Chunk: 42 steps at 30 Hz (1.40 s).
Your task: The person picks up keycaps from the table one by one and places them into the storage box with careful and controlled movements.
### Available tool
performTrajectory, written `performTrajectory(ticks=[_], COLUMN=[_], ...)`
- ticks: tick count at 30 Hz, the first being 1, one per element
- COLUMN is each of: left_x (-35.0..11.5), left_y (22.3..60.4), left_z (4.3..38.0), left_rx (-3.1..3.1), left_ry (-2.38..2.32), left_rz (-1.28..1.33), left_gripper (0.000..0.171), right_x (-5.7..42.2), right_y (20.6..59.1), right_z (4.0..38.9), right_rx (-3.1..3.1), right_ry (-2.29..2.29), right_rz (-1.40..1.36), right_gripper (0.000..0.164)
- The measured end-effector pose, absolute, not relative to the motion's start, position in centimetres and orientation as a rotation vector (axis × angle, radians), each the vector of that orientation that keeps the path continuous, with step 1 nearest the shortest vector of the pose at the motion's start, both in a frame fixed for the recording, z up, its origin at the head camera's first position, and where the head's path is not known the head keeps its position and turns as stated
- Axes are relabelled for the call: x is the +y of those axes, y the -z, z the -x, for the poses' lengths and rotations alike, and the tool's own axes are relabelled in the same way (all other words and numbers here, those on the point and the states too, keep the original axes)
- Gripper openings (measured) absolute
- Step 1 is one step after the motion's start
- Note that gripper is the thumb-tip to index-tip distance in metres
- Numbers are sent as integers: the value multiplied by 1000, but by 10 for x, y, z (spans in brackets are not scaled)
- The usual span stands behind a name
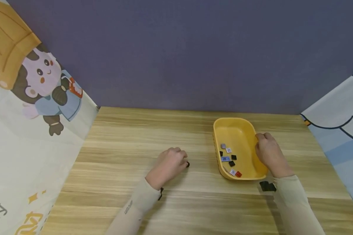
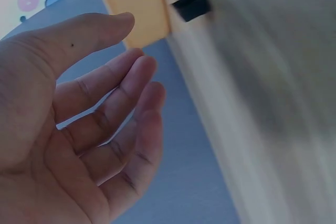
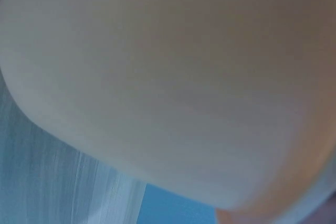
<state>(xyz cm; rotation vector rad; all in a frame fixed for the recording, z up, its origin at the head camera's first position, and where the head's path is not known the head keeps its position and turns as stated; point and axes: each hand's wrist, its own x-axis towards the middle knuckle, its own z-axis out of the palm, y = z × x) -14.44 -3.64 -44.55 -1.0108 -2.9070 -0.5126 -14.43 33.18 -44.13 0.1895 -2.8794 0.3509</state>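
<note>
My left hand [image 1: 169, 164] is over the table with its fingers loosely bent. A small black piece [image 1: 188, 164] lies by its fingertips. In the left wrist view, thumb and fingers stand apart with nothing between them, and the black piece [image 2: 191, 7] sits on the wood beyond them. On the right, my right hand [image 1: 270, 153] grips the side rim of a yellow plastic tray [image 1: 238, 125]. Several small pieces lie along the tray's left side, among them a blue piece [image 1: 225, 159] and a red piece [image 1: 238, 174]. A blurred pale surface fills most of the right wrist view.
The wooden table [image 1: 120, 140] meets a dark blue-grey panel [image 1: 194, 58] at the back. A cartoon-printed sheet [image 1: 23, 140] borders the left, and another printed sheet [image 1: 338, 130] the right. Dark objects [image 1: 267, 186] show by the right cuff.
</note>
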Motion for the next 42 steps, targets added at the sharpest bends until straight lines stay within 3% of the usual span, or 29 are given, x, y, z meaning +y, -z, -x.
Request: performTrajectory(ticks=[12, 42], left_x=[-34, -29], left_y=[471, 474], left_z=[148, 147], left_rx=[-3096, -3052], left_ry=[521, 483], left_rz=[934, 930], left_gripper=[16, 17], right_x=[332, 331], right_y=[441, 443], right_z=[144, 143], right_rx=[-2890, -2866], right_ry=[-367, -367], right_rz=[-173, -187], right_gripper=[28, 28])
